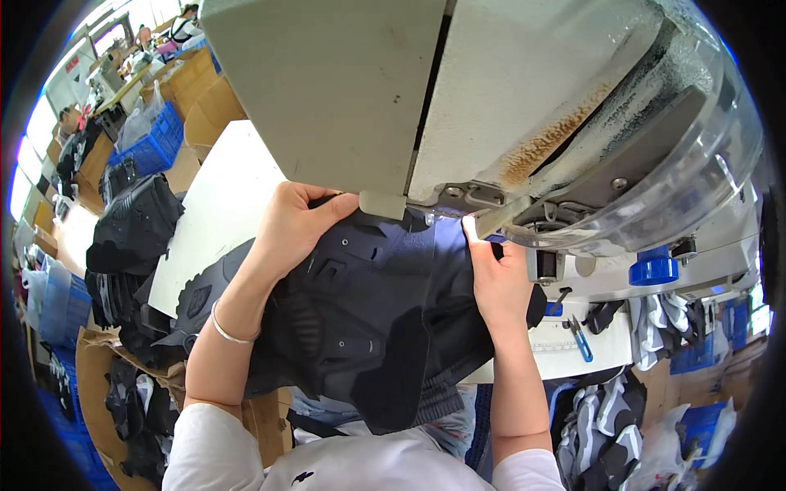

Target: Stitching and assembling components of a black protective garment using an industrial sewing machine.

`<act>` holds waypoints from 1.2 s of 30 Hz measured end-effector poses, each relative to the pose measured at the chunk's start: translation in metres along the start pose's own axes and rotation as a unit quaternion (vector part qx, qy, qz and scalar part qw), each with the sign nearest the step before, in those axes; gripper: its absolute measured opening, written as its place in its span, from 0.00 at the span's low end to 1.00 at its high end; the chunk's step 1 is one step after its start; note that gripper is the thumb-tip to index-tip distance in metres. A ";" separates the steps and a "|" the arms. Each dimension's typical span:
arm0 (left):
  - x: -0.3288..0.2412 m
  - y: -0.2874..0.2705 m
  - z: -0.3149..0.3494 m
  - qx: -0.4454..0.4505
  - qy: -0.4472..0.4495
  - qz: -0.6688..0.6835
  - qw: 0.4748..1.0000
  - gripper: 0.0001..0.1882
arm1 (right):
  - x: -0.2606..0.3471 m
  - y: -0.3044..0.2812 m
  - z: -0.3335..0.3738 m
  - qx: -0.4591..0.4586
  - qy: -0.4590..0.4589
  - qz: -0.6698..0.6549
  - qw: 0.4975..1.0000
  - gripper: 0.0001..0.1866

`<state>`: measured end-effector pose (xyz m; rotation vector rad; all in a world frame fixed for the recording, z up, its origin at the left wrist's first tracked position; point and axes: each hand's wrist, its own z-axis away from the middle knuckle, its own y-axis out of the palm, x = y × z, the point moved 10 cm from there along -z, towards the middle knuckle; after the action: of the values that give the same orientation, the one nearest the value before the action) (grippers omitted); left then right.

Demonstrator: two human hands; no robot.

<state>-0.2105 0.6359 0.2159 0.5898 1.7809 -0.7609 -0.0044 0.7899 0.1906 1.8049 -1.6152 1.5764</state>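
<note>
A large black fabric piece with moulded panels and small eyelets (352,319) drapes over the table edge toward my lap. Its far edge lies under the pale head of a sewing machine (327,90). My left hand (304,221) pinches that edge on the left, thumb on top, close to a small metal plate on the machine. On the other side, my right hand (499,282) has its fingers closed on the black fabric beside the needle area, forefinger pointing forward. The machine head hides the stitching spot and some fingertips.
A clear curved guard (655,196) and a blue knob (653,267) sit right of my right hand. Blue-handled thread snips (580,340) lie on the white table (221,192). Black pieces (135,225) are stacked at left, above an open cardboard box (94,393). Grey-and-black pieces hang at right.
</note>
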 end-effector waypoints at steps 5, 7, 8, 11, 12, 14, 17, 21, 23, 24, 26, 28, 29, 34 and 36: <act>0.003 0.002 -0.003 -0.010 0.000 0.012 1.000 0.12 | 0.018 -0.004 -0.006 -0.035 -0.077 0.019 0.996 0.07; 0.012 0.002 -0.002 -0.015 -0.033 0.012 0.999 0.13 | 0.026 -0.009 -0.006 -0.066 -0.122 0.021 0.990 0.03; 0.016 0.001 -0.002 -0.014 -0.031 0.012 0.999 0.13 | 0.024 -0.007 -0.006 -0.068 -0.133 0.020 0.989 0.03; 0.029 0.002 -0.002 -0.005 -0.029 0.000 1.000 0.13 | 0.030 -0.009 -0.005 -0.075 -0.154 0.015 0.985 0.04; 0.031 0.003 -0.002 0.001 -0.037 0.016 0.999 0.13 | 0.034 -0.011 -0.002 -0.084 -0.162 0.013 0.983 0.05; 0.036 0.003 -0.005 0.003 -0.044 0.033 0.998 0.13 | 0.022 -0.007 -0.001 -0.030 -0.089 0.012 0.996 0.09; 0.039 0.006 -0.010 0.013 -0.050 0.039 0.998 0.13 | 0.019 -0.005 -0.007 -0.023 -0.088 0.023 0.996 0.09; 0.043 0.011 -0.015 0.042 -0.073 0.053 0.995 0.13 | 0.010 -0.008 -0.010 -0.010 -0.089 0.023 0.996 0.09; 0.051 0.013 -0.016 0.065 -0.093 0.071 0.991 0.13 | 0.000 0.001 -0.011 0.050 -0.035 0.081 0.995 0.16; 0.072 0.024 -0.010 0.094 -0.190 0.139 0.967 0.14 | -0.001 0.001 -0.011 0.051 -0.033 0.081 0.995 0.16; 0.087 0.037 0.001 0.120 -0.287 0.204 0.928 0.14 | 0.002 -0.002 -0.011 0.029 -0.058 0.091 0.994 0.16; 0.089 0.042 0.002 0.119 -0.317 0.196 0.920 0.15 | 0.005 -0.005 -0.012 0.012 -0.067 0.105 0.992 0.15; 0.082 0.036 0.002 0.115 -0.305 0.153 0.933 0.14 | 0.001 -0.004 -0.012 0.015 -0.050 0.116 0.992 0.15; 0.045 0.016 -0.014 0.063 -0.110 0.044 0.991 0.15 | 0.012 -0.005 -0.013 0.011 -0.065 0.115 0.991 0.13; 0.036 0.010 -0.015 0.050 -0.074 -0.013 0.996 0.15 | 0.012 -0.006 -0.013 0.005 -0.082 0.108 0.991 0.12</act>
<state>-0.2244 0.6550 0.1833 0.5627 1.6242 -0.8929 -0.0090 0.7957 0.2076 1.8623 -1.9375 1.5594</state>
